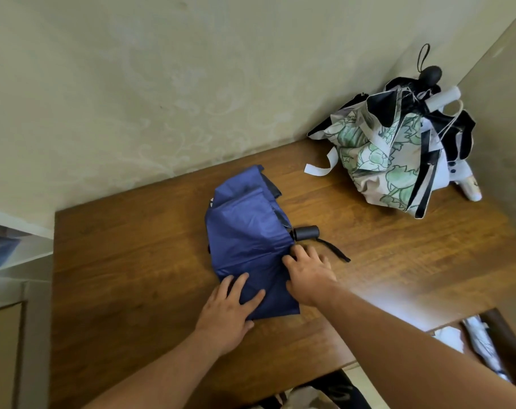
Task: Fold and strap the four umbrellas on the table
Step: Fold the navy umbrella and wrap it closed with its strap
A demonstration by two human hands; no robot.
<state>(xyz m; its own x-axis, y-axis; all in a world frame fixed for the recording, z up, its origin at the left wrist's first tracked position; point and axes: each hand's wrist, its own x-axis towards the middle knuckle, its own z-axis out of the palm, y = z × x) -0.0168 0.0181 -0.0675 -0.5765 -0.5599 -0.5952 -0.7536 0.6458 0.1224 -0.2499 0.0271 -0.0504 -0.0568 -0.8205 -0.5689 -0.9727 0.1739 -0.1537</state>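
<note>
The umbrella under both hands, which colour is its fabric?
The umbrella has plain dark blue fabric, seen in the head view.

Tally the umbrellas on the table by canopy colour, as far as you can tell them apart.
Blue umbrella, under both hands: 1
Green floral umbrella, in the corner pile: 1
Black-handled umbrella, same pile: 1
White-handled umbrella, same pile: 1
Total: 4, though the pile's canopies overlap.

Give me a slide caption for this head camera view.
Both hands press a blue umbrella flat on the wooden table.
</note>
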